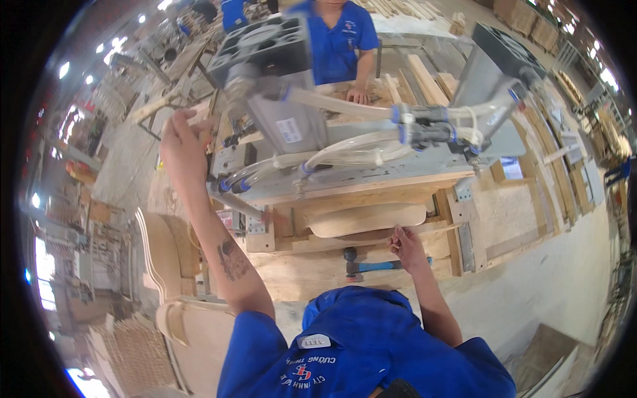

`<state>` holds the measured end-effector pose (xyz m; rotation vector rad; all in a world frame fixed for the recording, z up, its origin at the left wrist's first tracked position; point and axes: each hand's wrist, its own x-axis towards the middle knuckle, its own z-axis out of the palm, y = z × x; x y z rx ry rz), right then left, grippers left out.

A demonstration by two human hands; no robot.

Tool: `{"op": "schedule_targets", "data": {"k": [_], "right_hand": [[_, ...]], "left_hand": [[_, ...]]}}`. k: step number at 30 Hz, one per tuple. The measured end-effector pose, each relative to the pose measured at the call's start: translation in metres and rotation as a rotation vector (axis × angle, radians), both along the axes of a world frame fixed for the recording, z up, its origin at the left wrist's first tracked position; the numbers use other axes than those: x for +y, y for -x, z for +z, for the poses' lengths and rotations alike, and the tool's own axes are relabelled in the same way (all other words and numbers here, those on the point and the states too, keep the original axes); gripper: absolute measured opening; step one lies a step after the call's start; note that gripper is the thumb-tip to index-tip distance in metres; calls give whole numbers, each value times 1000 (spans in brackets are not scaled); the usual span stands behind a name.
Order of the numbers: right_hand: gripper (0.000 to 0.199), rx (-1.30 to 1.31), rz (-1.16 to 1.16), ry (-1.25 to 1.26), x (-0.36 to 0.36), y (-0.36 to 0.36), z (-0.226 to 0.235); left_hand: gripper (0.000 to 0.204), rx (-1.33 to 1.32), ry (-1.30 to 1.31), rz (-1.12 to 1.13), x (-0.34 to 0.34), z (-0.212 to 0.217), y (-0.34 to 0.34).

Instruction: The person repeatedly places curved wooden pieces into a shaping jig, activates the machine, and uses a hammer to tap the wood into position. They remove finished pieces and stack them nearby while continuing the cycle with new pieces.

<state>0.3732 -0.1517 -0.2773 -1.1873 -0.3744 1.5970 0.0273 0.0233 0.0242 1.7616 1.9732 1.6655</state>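
Note:
A curved, pale wooden panel [368,219] with rounded ends lies in the wooden bed of a pneumatic press [345,179]. At its near edge, toward the right end, my right hand [407,247] is closed, with thumb and fingertips pinching the rim. My left hand [182,142] is raised beside the press's left end. Its fingers are bent but apart, pointing toward the fittings there, and I see nothing held; whether they touch a fitting I cannot tell. A hammer [375,266] with a dark head and blue handle lies on the bench just below my right hand.
Two large air cylinders [282,119] and looped clear hoses [352,149] stand over the press. Across it, a person in blue [342,43] rests a hand on the wood. Curved wooden pieces [159,252] are stacked at my left. Timber strips [428,79] lie beyond.

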Motion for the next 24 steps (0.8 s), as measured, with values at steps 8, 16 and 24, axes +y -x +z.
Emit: {"op": "schedule_targets", "data": {"k": [8, 16, 24], "right_hand": [[19, -228, 125, -47, -15, -4, -5], [31, -829, 464, -288, -29, 2, -60], [40, -1508, 650, -459, -55, 7, -66]], "left_hand": [[39, 62, -17, 77, -3, -7, 4], [32, 45, 123, -146, -19, 1, -9], [39, 80, -28, 12, -13, -5, -2]]}}
